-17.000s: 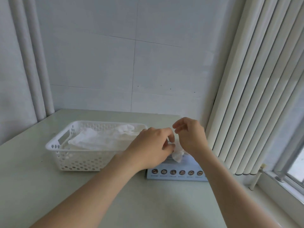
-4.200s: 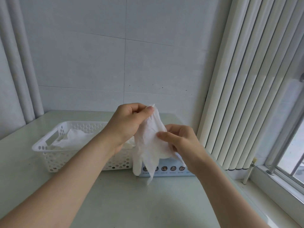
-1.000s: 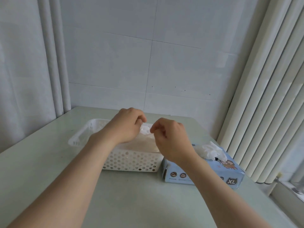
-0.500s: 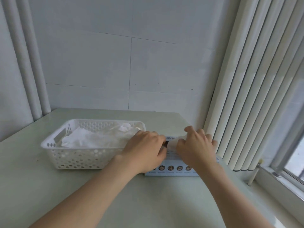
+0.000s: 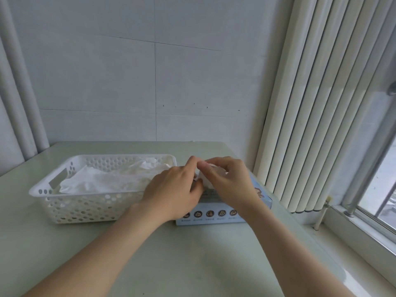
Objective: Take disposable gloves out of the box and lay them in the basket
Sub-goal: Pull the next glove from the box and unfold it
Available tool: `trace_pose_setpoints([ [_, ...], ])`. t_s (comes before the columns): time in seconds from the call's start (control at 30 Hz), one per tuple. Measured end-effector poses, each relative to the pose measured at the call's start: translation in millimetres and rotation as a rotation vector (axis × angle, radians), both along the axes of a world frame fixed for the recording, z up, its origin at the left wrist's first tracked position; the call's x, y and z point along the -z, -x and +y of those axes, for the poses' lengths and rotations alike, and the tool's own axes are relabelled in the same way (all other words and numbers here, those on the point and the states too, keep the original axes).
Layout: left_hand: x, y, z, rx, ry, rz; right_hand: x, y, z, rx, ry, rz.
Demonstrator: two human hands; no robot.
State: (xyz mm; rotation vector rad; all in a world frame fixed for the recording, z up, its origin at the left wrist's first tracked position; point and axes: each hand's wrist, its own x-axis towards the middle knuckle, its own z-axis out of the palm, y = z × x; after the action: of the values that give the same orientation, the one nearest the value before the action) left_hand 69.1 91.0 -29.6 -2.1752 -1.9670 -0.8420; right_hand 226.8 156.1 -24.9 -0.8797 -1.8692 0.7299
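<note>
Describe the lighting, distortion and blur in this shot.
Head view: soft daylight from the window at right, shadows faint; the wide-angle lens bows the blinds; a pale sheen on the table's right edge; gloves in the basket wash out white; the left hand and right hand, pinching a glove over the box, look sharp.
</note>
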Motion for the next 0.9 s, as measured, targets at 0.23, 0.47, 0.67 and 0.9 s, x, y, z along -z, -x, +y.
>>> trace_pose_setpoints([
  [0.23,-1,6,6,0.011,-0.011,-0.248,3,1,-2,0.011,0.079,0.173],
  [0.47,-2,5,8,0.015,-0.11,-0.304,-1,-6,-2,-0.125,0.152,0.336],
  [0.67,-1,8,11,-0.029,-0.189,-0.248,4,-2,-1,-0.045,0.061,0.17],
  [0.9,-14,11,8,-0.014,-0.216,-0.481,12,0,7,0.092,0.021,0.038],
])
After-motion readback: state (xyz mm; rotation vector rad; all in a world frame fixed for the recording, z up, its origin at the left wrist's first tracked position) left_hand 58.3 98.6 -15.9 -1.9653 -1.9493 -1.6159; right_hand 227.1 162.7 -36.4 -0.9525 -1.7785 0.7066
